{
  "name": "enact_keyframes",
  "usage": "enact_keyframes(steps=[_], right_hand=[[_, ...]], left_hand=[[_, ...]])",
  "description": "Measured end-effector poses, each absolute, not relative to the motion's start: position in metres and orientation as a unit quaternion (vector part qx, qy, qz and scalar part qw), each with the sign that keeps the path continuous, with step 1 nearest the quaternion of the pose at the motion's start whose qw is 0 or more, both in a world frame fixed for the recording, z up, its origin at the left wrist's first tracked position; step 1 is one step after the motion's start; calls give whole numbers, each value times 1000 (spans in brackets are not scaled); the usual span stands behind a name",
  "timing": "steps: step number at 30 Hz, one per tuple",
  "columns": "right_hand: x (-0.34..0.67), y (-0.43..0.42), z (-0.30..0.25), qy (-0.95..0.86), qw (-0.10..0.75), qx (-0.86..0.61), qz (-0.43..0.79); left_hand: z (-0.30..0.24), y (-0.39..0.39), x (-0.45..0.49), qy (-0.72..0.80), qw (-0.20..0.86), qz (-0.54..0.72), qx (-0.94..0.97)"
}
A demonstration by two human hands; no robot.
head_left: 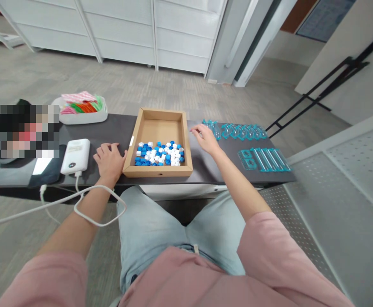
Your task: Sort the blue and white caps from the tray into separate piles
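Observation:
A shallow cardboard box [157,174] lies on the dark table in front of me. Blue and white hexagonal pieces [160,154] are gathered loose in its near half. My left hand [108,161] rests on the table beside the box's left wall, fingers spread, with the thumb at that wall. Just past the right wall is my right hand [206,138], its fingers loosely bent and apart, with nothing visible in them. Beyond this hand, clear teal plastic pieces [212,128] lie near the table's far edge.
More teal plastic parts, a row of wavy pieces [244,131] and a set of rods [271,160], lie at the right. On the left are a white power bank [76,156] with a cable [99,224] crossing my left forearm, a phone [47,166] and a white basket [84,118].

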State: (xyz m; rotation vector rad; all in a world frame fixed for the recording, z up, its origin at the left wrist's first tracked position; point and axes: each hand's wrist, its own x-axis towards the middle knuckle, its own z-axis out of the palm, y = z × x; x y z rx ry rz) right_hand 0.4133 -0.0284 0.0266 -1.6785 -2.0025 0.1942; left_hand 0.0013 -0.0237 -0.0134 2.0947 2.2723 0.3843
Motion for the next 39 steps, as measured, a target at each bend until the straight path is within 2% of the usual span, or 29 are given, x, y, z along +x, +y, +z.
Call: enact_keyframes(steps=[5,9,14,23,31,39], right_hand=[[463,-75,-17,-614,245,-750,-4],[469,-72,-37,-594,200,-779,-9],[465,-61,-36,-590,174,-788,17],[447,-92,-30,-582,201,-788,12],[436,-144,-38,-598,185,-780,5],[437,-145,-44,-573,199,-795,5]], left_hand=[[-11,-24,1,731,25,113,673],[-12,-23,0,735,27,102,670],[-16,-21,-4,729,13,108,675],[-18,-20,-4,730,7,114,674],[-17,-20,-5,731,14,113,673],[-14,-20,-4,727,21,116,676]])
